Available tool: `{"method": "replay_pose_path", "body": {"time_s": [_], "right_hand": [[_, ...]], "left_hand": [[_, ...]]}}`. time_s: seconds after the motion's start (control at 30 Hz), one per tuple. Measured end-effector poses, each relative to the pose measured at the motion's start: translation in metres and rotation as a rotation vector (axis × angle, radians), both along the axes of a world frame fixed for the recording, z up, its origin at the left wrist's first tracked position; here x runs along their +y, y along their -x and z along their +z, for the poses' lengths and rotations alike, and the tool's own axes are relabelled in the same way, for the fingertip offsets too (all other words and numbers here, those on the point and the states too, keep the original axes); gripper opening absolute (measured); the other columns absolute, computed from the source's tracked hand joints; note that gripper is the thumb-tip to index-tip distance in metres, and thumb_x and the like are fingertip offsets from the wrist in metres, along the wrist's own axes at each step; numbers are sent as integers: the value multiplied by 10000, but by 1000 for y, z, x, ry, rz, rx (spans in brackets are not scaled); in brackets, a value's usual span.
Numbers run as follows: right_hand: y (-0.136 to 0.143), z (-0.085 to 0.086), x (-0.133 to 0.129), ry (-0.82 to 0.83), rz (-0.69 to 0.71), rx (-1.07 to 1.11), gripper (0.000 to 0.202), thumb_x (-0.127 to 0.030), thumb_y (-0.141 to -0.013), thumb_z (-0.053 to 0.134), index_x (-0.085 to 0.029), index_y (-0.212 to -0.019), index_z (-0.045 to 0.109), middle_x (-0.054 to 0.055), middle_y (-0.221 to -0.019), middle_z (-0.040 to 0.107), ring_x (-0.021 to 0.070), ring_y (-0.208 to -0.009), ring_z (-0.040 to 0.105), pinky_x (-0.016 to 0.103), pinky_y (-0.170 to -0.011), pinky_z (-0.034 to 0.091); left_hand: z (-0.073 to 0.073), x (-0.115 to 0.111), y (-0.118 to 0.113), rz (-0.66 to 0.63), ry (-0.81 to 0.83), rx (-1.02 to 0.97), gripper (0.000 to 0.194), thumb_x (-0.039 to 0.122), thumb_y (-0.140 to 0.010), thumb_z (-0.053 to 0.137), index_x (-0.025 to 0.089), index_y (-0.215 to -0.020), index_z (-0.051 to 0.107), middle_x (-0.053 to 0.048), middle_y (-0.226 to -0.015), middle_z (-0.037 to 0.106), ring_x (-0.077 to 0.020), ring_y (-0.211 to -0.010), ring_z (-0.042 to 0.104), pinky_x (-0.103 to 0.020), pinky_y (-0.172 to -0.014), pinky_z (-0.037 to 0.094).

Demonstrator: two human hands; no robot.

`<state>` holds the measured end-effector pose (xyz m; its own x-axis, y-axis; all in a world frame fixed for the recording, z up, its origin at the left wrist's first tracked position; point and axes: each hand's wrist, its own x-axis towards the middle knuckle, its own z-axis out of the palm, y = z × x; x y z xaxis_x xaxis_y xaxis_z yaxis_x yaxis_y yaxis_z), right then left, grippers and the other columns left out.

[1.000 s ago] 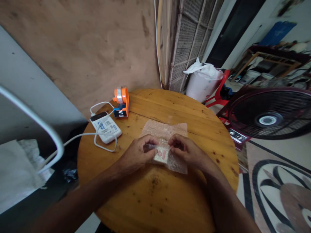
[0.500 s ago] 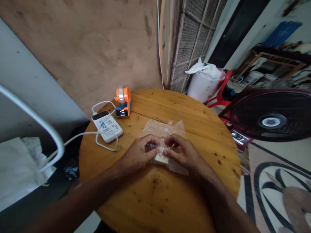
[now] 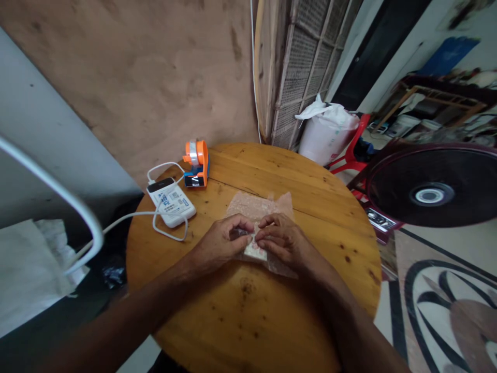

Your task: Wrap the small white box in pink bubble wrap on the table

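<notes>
A sheet of bubble wrap [image 3: 248, 203] lies on the round wooden table [image 3: 248, 321], with a small white box [image 3: 255, 252] bearing reddish print on its near part. My left hand [image 3: 222, 241] is at the box's left side, thumb and fingers curled in on the bubble wrap. From the right, my right hand [image 3: 285, 239] bends over the box, its fingertips closed on the wrap near the top of the box. The two hands' fingertips almost meet and partly hide the box.
An orange and blue tape dispenser [image 3: 196, 163] stands at the back left of the table. Beside it lies a white power bank [image 3: 173, 204] with a looped white cable [image 3: 155, 224]. A fan [image 3: 430, 194] and a white sack [image 3: 328, 132] stand beyond the table's right side.
The right hand's fingers have shifted slightly left and drawn closer together over the box. My left hand stays nearly in place.
</notes>
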<state>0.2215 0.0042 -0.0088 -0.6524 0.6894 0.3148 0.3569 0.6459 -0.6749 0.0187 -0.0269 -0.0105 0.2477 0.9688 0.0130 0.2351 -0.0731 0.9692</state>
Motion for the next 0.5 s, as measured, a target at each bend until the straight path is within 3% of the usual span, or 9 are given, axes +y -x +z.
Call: {"method": "replay_pose_path", "body": {"time_s": [0.17, 0.37, 0.5], "right_hand": [[0, 0, -1, 49, 7, 14, 81, -233, -873, 612, -230, -890, 691, 53, -1053, 607, 177, -987, 583, 325, -875, 469], [-1, 0, 1, 73, 30, 18, 92, -224, -873, 607, -221, -838, 692, 56, -1010, 623, 187, -976, 586, 331, -872, 464], [-1, 0, 3, 75, 48, 8, 111, -234, -872, 604, -222, -804, 691, 54, -973, 635, 196, -960, 587, 339, -858, 464]], "left_hand": [[-7, 7, 19, -50, -35, 134, 222, 270, -779, 584, 166, -973, 614, -29, -892, 662, -159, -805, 604, -251, -692, 469], [7, -5, 45, 164, -159, 496, 229, 250, -824, 496, 178, -996, 630, -43, -928, 660, -196, -868, 609, -315, -788, 476], [10, -21, 44, 205, -193, 521, 321, 256, -815, 523, 178, -1114, 611, -85, -1114, 636, -234, -1005, 590, -355, -870, 471]]}}
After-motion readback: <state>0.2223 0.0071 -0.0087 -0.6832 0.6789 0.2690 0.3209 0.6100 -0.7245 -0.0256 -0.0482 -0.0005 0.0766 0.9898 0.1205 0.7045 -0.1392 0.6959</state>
